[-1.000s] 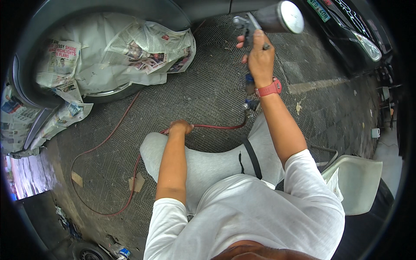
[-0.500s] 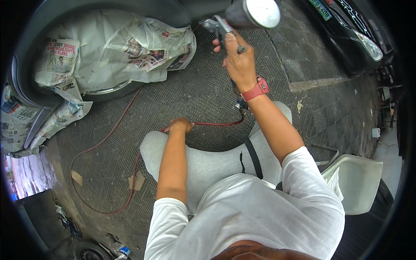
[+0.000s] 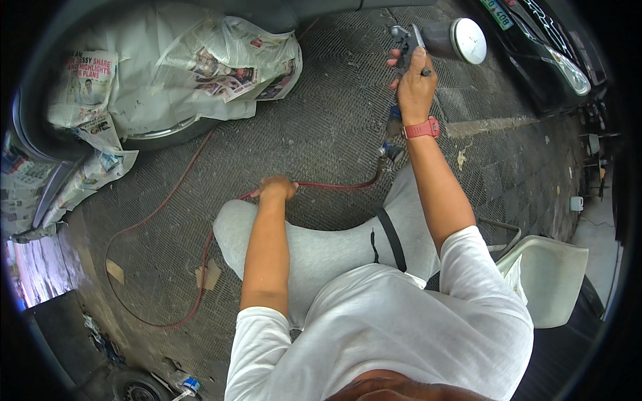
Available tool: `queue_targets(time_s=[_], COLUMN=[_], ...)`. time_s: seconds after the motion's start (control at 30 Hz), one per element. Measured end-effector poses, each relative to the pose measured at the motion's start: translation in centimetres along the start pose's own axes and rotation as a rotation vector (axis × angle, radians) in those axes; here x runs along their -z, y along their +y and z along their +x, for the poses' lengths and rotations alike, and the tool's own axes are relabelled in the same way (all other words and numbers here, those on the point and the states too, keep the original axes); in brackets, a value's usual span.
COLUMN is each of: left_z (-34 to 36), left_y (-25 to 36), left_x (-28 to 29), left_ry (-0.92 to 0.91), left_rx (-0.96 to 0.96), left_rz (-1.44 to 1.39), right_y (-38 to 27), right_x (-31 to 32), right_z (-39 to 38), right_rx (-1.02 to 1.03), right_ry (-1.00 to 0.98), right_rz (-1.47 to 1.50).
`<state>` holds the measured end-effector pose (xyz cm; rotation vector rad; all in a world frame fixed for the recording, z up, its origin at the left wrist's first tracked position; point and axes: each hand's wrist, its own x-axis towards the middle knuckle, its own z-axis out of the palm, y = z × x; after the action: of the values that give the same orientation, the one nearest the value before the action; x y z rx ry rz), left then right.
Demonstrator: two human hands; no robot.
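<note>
From where I stand, the spray gun [image 3: 405, 52] is a small metallic thing, silver at its head and dark along the body, with a grey cup [image 3: 438, 40] sticking out to its right, capped by a round, whitish lid [image 3: 470, 41]. It is raised over the patterned floor [image 3: 334, 113], out past the person's right knee. A red hose [image 3: 341, 185] curves to a fitting [image 3: 382, 154] below the right wrist, and in the other direction loops round on the floor at the left.

The dark car panel [image 3: 321, 7] edges in above, and the wheel covered in newspaper [image 3: 224, 73] stands off to the left, a stretch of floor between it and the gun. The lid comes near the black car [image 3: 552, 70] at the upper right; a pale chair [image 3: 552, 281] sits behind the right elbow.

The right hand [image 3: 416, 90] is wrapped around the gun, thumb up along its back and fingertips showing on the far side. The left hand [image 3: 277, 187] is closed round the hose by the left knee, its fingers curled narrow.
</note>
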<state>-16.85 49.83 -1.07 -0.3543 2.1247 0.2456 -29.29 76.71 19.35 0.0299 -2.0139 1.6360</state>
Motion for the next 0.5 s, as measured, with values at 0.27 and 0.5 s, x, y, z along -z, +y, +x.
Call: queue_targets(time_s=[0.27,0.5], left_z=[0.0,0.0], left_y=[-0.4,-0.6], left_x=[-0.3,-0.6], left_ry=[0.010,-0.029], left_rx=[0.005,0.018], left_rz=[0.017,0.011], right_y=[0.5,0.8], right_x=[-3.1,-5.9], right_z=[-3.1,-5.6], right_rx=[0.001,0.005], right_ry=[-0.182,-0.375], right_rz=[0.063,0.230])
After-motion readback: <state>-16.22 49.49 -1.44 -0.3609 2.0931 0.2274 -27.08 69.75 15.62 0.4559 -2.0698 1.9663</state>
